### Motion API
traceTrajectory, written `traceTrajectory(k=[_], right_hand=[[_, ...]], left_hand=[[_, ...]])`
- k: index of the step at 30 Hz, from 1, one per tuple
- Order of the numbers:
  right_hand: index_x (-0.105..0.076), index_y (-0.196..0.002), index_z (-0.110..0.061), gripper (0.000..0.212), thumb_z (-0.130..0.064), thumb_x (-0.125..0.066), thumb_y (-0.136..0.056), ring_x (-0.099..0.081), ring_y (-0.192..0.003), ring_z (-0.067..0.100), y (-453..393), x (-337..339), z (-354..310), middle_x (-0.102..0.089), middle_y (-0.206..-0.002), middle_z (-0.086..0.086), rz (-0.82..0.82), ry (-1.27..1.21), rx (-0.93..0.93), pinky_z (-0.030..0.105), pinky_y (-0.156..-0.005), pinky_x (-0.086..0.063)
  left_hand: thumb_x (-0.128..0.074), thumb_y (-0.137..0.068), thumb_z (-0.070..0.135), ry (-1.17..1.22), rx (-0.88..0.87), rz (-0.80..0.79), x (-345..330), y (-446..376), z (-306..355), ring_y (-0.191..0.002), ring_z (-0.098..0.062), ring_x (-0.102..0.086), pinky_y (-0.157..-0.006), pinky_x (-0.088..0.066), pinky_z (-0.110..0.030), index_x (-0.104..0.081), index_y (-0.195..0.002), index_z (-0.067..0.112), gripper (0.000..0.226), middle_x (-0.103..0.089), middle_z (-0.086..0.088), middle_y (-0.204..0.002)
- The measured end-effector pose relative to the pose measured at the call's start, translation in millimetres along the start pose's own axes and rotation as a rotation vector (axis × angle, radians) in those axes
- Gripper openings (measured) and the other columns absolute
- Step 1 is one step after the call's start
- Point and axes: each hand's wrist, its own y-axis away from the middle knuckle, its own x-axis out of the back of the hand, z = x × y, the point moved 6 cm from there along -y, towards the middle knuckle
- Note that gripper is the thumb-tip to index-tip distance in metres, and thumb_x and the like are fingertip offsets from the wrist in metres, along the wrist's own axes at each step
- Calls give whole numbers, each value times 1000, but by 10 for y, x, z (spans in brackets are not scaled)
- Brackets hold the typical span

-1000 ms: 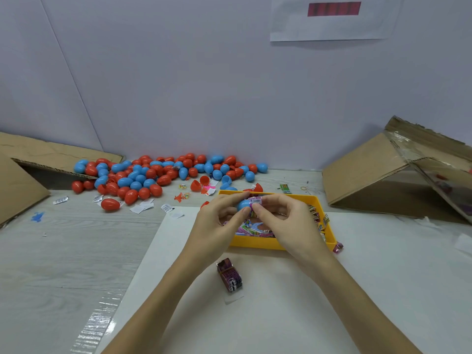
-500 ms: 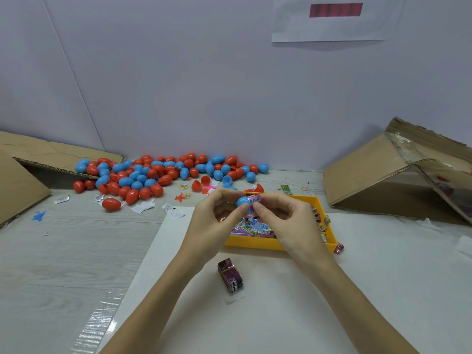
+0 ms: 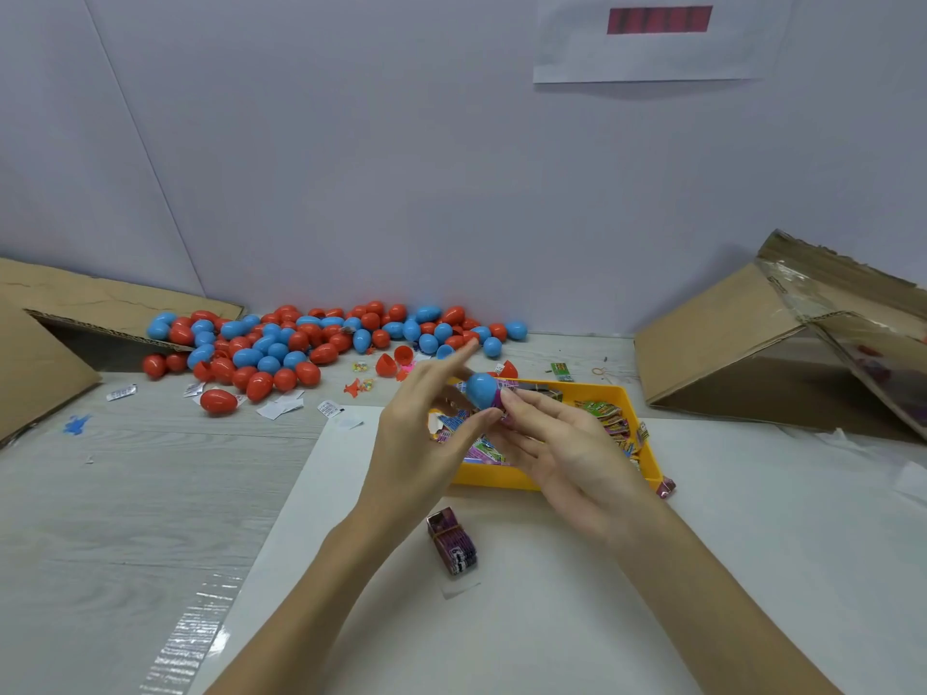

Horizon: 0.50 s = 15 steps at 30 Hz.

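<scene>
While the blue egg (image 3: 480, 388) is held over the far left corner of the yellow tray (image 3: 501, 478), it is pinched at its lower end by the right hand (image 3: 567, 446), whose fingers (image 3: 536, 402) are curled round it and round a pink wrapper (image 3: 497, 399) pressed against it. The left hand (image 3: 426, 433) is kept loose beside the egg: its fingers (image 3: 446, 366) are spread and nearly straight, the forefinger raised and blurred. Whether its thumb touches the egg cannot be told. Printed packets are heaped in the tray. A purple packet (image 3: 451, 541) is seen on the white sheet (image 3: 552, 619) nearer the body, and a heap of red and blue eggs (image 3: 301, 343) is spread at the back of the desk (image 3: 125, 494) — well apart from the hands.
</scene>
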Motion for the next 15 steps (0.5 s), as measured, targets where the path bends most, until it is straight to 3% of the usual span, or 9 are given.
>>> traceTrajectory(k=[6, 10, 15], right_hand=[[-71, -124, -2, 39, -20, -73, -90, -75, -100, 22, 56, -94, 52, -73, -122, 18, -90, -176, -193, 30, -81, -61], [-73, -119, -4, 39, -20, -76, -84, -77, -95, 23, 68, -122, 81, -75, -116, 16, -61, -244, -246, 31, -76, -62], [-75, -111, -6, 41, -23, -83, -74, -77, -93, 25, 82, -155, 160, -76, -110, 14, -38, -300, -307, 32, -77, -63]], left_hand=[[-74, -92, 17, -103, -89, 9, -3, 15, 69, -122, -5, -57, -102, -48, -24, -65, -132, 21, 41, -64, 12, -128], [-68, -95, 23, -19, -36, 16, -27, 36, 51, -116, -3, -61, -97, -44, -14, -65, -130, 27, 36, -66, 21, -125], [-71, -93, 16, 70, 16, 47, -2, 40, -24, -109, -10, -63, -92, -44, -12, -72, -122, 22, 30, -70, 15, -116]])
